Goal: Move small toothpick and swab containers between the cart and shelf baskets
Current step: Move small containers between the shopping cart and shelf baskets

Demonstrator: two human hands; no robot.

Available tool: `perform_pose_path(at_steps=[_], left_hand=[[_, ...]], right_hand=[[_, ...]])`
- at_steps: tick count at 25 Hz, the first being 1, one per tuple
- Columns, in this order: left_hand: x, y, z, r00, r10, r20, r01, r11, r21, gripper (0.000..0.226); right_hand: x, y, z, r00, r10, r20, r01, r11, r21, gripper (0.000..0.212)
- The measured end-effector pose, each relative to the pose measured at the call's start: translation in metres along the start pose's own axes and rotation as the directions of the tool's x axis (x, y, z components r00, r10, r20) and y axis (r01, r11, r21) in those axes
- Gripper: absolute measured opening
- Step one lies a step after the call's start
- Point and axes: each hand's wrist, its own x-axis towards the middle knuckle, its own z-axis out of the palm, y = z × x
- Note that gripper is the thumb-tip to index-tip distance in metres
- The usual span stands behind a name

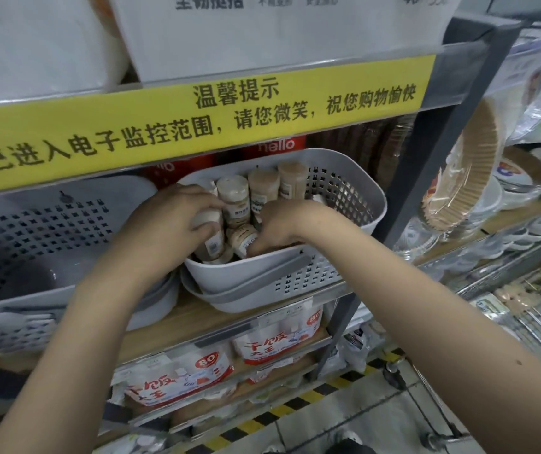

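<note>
Both hands work inside the grey basket (295,267) on the shelf. Left hand (167,224) grips a toothpick container (211,239); right hand (282,224) curls its fingers (257,245) round a lower one (242,237). Best seated upright beside the standing row. Yellow strip (197,122) above the basket reads "温馨提示"; a red pack behind it reads "hello".

Wooden shelf board (177,317) on grey metal rack — carries white perforated basket (354,204), nested in second like basket, toward right end. Left of it, larger grey perforated basket (33,237) on same board. Yellow sign strip (197,122) fronts shelf above — white packs on that one.
</note>
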Motion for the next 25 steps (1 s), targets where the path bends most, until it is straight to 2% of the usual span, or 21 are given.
perform_pose_path(at_steps=[3, 7, 10, 12, 15, 20, 25], left_hand=[[0.001, 0.002, 0.002, 0.999, 0.012, -0.03, -0.015, 0.996, -0.09, 0.03], [0.001, -0.004, 0.001, 0.999, -0.027, -0.04, 0.022, 0.992, -0.123, 0.031], [0.002, -0.005, -0.002, 0.999, -0.041, -0.015, 0.039, 0.992, -0.118, 0.032], [0.002, -0.004, -0.002, 0.999, -0.04, -0.012, 0.038, 0.991, -0.126, 0.033], [0.001, -0.004, -0.001, 0.999, -0.033, -0.028, 0.029, 0.991, -0.134, 0.033], [-0.001, -0.003, 0.001, 0.999, -0.018, -0.038, 0.013, 0.991, -0.134, 0.034], [-0.001, -0.004, 0.001, 0.999, -0.014, -0.035, 0.01, 0.992, -0.125, 0.033]], right_hand=[[0.003, 0.005, 0.004, 0.996, 0.056, -0.07, -0.04, 0.978, 0.207, 0.036], [0.005, 0.005, 0.003, 0.972, 0.053, -0.231, 0.037, 0.93, 0.367, 0.028], [0.008, -0.001, 0.0, 0.918, 0.008, -0.397, 0.105, 0.959, 0.264, 0.048], [0.012, -0.002, 0.003, 0.9, -0.031, -0.436, 0.14, 0.965, 0.221, 0.058], [0.014, 0.001, 0.008, 0.879, -0.006, -0.477, 0.166, 0.941, 0.294, 0.064], [0.017, 0.003, 0.01, 0.847, 0.009, -0.531, 0.163, 0.947, 0.277, 0.045], [0.016, 0.003, 0.012, 0.82, 0.002, -0.573, 0.192, 0.941, 0.277, 0.04]])
